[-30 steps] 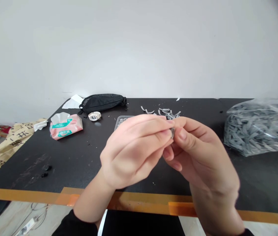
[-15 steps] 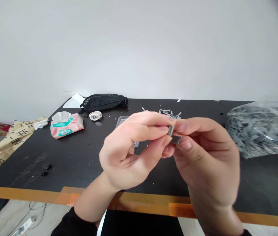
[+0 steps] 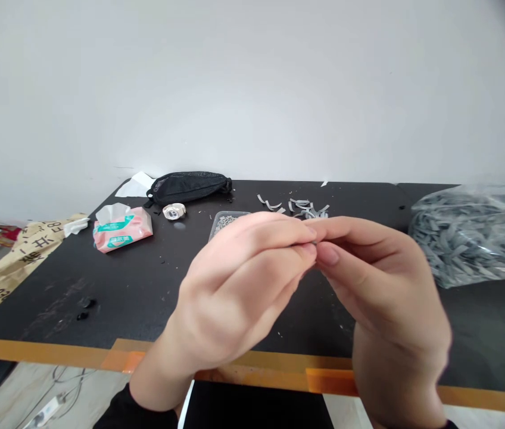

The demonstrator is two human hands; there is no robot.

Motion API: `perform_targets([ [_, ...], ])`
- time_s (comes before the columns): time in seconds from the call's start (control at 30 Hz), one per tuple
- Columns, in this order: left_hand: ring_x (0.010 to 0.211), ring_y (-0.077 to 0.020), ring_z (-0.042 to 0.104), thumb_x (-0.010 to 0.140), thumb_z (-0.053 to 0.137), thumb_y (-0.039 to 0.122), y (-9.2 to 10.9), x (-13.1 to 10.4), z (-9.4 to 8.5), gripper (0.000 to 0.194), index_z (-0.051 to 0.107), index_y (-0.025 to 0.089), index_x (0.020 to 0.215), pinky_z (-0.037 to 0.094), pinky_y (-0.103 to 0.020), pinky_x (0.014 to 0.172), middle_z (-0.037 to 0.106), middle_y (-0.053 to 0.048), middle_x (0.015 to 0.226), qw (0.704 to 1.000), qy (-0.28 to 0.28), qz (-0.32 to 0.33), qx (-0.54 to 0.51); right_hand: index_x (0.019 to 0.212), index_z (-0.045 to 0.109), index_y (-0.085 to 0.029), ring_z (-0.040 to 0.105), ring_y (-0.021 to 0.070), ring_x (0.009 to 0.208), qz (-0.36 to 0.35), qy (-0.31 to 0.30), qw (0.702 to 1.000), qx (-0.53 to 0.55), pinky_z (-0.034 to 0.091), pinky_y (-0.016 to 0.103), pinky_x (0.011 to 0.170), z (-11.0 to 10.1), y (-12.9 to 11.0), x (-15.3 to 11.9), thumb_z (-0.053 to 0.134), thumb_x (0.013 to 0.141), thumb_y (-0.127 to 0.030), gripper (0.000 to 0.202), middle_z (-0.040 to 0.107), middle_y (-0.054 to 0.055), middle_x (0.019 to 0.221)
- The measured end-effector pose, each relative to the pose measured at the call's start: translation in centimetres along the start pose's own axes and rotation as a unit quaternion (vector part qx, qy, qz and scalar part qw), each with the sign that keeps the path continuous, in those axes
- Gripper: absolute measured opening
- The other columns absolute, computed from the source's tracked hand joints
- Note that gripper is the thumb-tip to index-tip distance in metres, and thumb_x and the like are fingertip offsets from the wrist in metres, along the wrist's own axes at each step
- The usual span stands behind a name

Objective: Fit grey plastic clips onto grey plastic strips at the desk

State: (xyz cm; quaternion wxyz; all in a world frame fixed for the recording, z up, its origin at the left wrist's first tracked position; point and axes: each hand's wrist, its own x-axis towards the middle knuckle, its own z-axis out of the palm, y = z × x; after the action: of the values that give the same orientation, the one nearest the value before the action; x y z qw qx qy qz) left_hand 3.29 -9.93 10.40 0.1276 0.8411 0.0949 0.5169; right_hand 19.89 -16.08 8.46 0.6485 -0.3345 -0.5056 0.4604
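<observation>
My left hand [image 3: 239, 286] and my right hand [image 3: 377, 286] meet fingertip to fingertip above the table. Both are pinched closed; only a sliver of something grey shows between them, the rest covered by the fingers. Behind my left hand is a clear plastic box [image 3: 219, 221] of small metal pieces, partly hidden. Several grey strips [image 3: 308, 208] lie loose behind the fingertips. A clear bag full of grey strips [image 3: 476, 235] rests at the right.
The black table [image 3: 131, 292] has an orange-taped front edge. A pink tissue pack [image 3: 122, 228], a white watch [image 3: 174, 211] and a black mesh pouch [image 3: 190, 186] lie at the left. Small black items [image 3: 83, 310] sit near the front left.
My left hand has rolled over, its back now more toward the camera. The grey piece, plainly visible before, is now almost hidden. My right hand has shifted slightly right.
</observation>
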Motion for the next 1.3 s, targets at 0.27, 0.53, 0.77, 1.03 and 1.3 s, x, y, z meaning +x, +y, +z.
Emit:
perform_targets([
  [0.27, 0.100, -0.0190, 0.075, 0.093, 0.073, 0.013, 0.1, -0.9, 0.9, 0.013, 0.065, 0.021, 0.099, 0.065, -0.032, 0.086, 0.076, -0.002, 0.109, 0.987, 0.028, -0.143, -0.067, 0.097, 0.082, -0.035, 0.073, 0.0116, 0.084, -0.046, 0.061, 0.993, -0.090, 0.063, 0.022, 0.075, 0.5, -0.2, -0.6, 0.068, 0.096, -0.010, 0.029, 0.078, -0.002, 0.106],
  [0.53, 0.089, -0.0154, 0.071, 0.088, 0.070, 0.001, 0.0, -0.7, 1.2, 0.018, 0.068, 0.019, 0.088, 0.061, -0.027, 0.078, 0.073, -0.001, 0.093, 0.975, 0.074, -0.165, -0.127, 0.093, 0.078, -0.029, 0.072, 0.0084, 0.091, -0.130, 0.077, 0.957, -0.249, 0.060, 0.014, 0.078, 0.7, -0.3, -0.2, 0.073, 0.093, -0.014, 0.016, 0.079, -0.005, 0.098],
  [0.77, 0.087, -0.0148, 0.071, 0.086, 0.073, 0.002, 0.2, -0.8, 1.9, 0.017, 0.068, 0.019, 0.085, 0.061, -0.031, 0.081, 0.075, -0.002, 0.094, 0.961, 0.115, -0.192, -0.161, 0.092, 0.073, -0.025, 0.068, 0.0056, 0.086, -0.126, 0.076, 0.957, -0.249, 0.056, 0.010, 0.077, 0.7, -0.2, -0.1, 0.067, 0.091, -0.003, 0.023, 0.075, -0.006, 0.093],
  [1.03, 0.081, -0.0169, 0.070, 0.086, 0.074, 0.007, 0.0, -1.0, 2.2, 0.015, 0.070, 0.021, 0.085, 0.060, -0.035, 0.075, 0.075, -0.002, 0.089, 0.956, 0.117, -0.196, -0.184, 0.088, 0.069, -0.024, 0.063, 0.0053, 0.078, -0.126, 0.090, 0.947, -0.280, 0.053, 0.011, 0.071, 0.8, 0.2, 0.0, 0.064, 0.086, 0.001, 0.025, 0.069, -0.006, 0.088],
  [1.3, 0.081, -0.0118, 0.067, 0.087, 0.072, 0.005, -1.0, -0.5, 2.2, 0.015, 0.067, 0.019, 0.087, 0.058, -0.023, 0.067, 0.069, 0.000, 0.087, 0.933, 0.076, -0.219, -0.275, 0.086, 0.072, -0.025, 0.064, 0.0061, 0.072, -0.083, 0.084, 0.969, -0.218, 0.054, 0.012, 0.064, 0.4, 0.1, 0.2, 0.065, 0.086, 0.000, 0.025, 0.071, -0.006, 0.082],
])
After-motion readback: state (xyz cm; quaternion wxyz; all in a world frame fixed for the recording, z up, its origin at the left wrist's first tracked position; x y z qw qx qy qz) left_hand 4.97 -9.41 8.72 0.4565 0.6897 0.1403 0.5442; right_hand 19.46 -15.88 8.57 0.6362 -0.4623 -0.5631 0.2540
